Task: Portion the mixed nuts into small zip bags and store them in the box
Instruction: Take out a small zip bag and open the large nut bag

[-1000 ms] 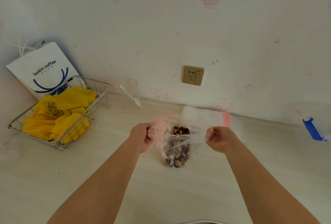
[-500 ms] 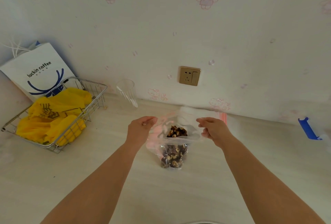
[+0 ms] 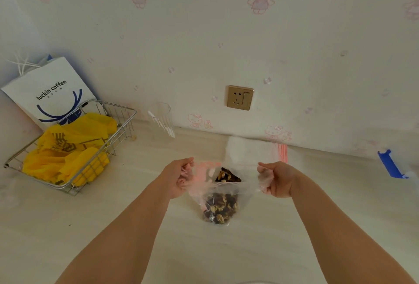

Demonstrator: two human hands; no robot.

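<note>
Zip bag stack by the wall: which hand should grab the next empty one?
Right, probably. The zip bag stack lies just beyond the right hand; the left hand sits farther across. Both hands now grip the nut bag, so one must let go first.

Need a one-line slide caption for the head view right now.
Both hands, left and right, grip the top corners of a clear zip bag of mixed nuts above the table.
</note>
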